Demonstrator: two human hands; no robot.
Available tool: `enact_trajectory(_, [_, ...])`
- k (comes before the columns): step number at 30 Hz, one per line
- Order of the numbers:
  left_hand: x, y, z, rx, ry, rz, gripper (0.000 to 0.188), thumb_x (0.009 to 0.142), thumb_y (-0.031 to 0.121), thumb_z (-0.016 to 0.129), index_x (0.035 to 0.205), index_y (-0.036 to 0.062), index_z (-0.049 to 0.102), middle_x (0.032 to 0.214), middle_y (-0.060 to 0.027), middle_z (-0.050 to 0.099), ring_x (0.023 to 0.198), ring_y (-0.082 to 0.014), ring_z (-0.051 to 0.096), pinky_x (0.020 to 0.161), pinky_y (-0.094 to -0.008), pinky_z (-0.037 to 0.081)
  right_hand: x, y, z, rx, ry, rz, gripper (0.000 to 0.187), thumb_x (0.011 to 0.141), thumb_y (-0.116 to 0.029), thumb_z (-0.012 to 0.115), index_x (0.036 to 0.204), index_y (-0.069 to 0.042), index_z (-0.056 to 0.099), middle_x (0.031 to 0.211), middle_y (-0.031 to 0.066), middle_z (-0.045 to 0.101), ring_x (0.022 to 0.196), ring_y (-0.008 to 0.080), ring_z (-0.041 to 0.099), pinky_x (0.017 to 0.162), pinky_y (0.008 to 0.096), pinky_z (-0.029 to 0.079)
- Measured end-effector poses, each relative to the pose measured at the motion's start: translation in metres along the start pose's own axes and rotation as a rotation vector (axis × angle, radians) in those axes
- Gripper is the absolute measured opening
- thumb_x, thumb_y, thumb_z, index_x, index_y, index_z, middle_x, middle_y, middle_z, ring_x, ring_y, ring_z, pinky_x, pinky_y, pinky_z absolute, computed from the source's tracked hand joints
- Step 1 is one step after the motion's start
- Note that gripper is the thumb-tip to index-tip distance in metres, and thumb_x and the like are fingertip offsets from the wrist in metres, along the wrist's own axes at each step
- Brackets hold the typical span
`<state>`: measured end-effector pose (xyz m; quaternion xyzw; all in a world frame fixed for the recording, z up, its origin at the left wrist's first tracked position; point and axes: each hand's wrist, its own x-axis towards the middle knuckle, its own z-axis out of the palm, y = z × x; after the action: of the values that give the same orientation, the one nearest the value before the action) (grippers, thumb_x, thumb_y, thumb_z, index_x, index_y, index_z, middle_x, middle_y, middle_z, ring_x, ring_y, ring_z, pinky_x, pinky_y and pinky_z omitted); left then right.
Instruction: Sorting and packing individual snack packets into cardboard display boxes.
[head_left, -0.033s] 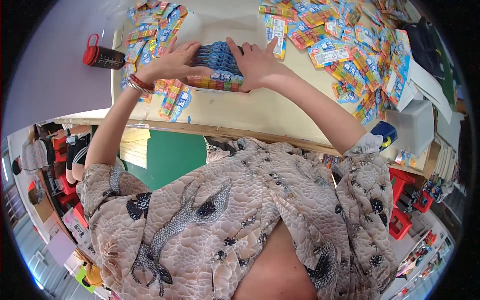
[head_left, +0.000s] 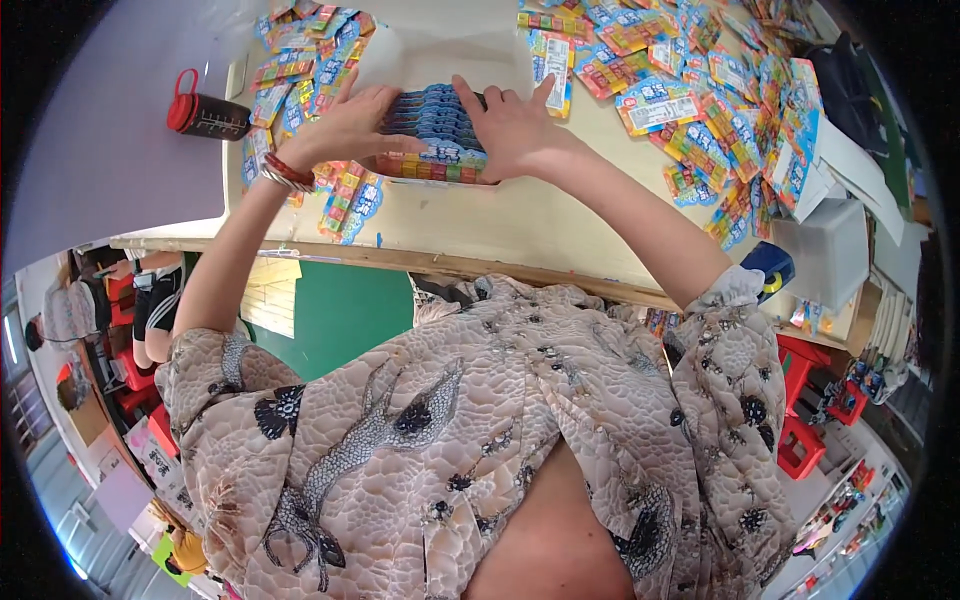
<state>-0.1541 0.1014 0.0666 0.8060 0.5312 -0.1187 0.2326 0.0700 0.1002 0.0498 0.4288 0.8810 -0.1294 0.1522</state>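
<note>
A white box [head_left: 440, 181] stands near the table's front edge, packed with a row of upright blister candy packs [head_left: 437, 115] with blue tops and colourful lower parts. My left hand [head_left: 345, 125] rests at the box's left side, fingers spread and thumb stretched across the front pack. On the opposite side, my right hand [head_left: 515, 130] lies against the box's right wall and the row's end, its fingers fanned apart. Both hands are open and touch the box or packs; parts of the side walls are hidden under them.
Loose candy packs lie heaped at left [head_left: 300, 60] and right [head_left: 690, 90]. A black bottle with a red lid [head_left: 208, 117] is at far left. A tape roll [head_left: 769, 272] and a translucent bin [head_left: 825, 250] stand at right. Another person's leg [head_left: 155, 310] shows at left.
My left wrist and bracelets have shifted very slightly to the right. The right hand, the box and the packs look the same.
</note>
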Motion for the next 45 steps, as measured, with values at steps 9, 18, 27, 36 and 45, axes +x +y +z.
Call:
enact_trajectory(9, [-0.012,-0.003,0.020,0.122,0.329,0.211,0.100,0.050,0.050,0.084,0.125,-0.0003,0.044,0.098,-0.0147,0.060,0.103,-0.0329,0.058,0.115,-0.0503,0.008,-0.022,-0.004,-0.006,0.065,0.484,-0.227,0.082,0.070,-0.037,0.075,0.140,-0.016,0.038,0.122,0.0143,0.052,0.117,0.0321,0.049,0.102,0.0704,0.020])
enact_trajectory(18, [-0.012,0.005,0.016,0.158,0.228,0.162,0.122,0.050,0.054,0.083,0.149,0.0180,0.021,0.099,-0.0135,0.058,0.102,-0.0320,0.058,0.115,-0.0518,0.006,-0.034,-0.010,0.022,0.389,0.393,-0.290,0.021,0.077,-0.006,0.061,0.098,-0.005,0.060,0.088,0.0101,0.061,0.098,0.0300,0.056,0.089,0.0442,0.041])
enact_trajectory(27, [-0.013,-0.002,0.019,0.152,0.263,0.167,0.116,0.051,0.052,0.083,0.147,0.0212,0.025,0.099,-0.0112,0.056,0.101,-0.0289,0.058,0.115,-0.0521,0.008,-0.038,-0.019,0.033,0.120,0.590,-0.337,0.007,0.076,-0.011,0.062,0.082,-0.009,0.065,0.084,0.0054,0.061,0.092,0.0241,0.055,0.086,0.0371,0.038])
enact_trajectory(36, [-0.008,0.000,0.016,0.160,0.241,0.210,0.110,0.056,0.059,0.078,0.146,0.0163,0.030,0.096,-0.0130,0.056,0.098,-0.0298,0.057,0.113,-0.0534,0.011,-0.040,-0.020,0.027,0.168,0.437,-0.279,0.007,0.074,-0.006,0.059,0.072,-0.008,0.066,0.074,0.0067,0.061,0.089,0.0223,0.055,0.085,0.0385,0.036])
enact_trajectory(45, [-0.015,0.002,0.016,0.120,0.172,0.235,0.129,0.051,0.055,0.082,0.150,0.0154,0.011,0.132,-0.0147,0.047,0.125,-0.0315,0.045,0.114,-0.0549,0.003,-0.040,-0.029,0.023,0.065,0.352,-0.233,0.010,0.069,-0.004,0.057,0.069,-0.006,0.066,0.071,0.0067,0.062,0.084,0.0241,0.056,0.082,0.0402,0.036])
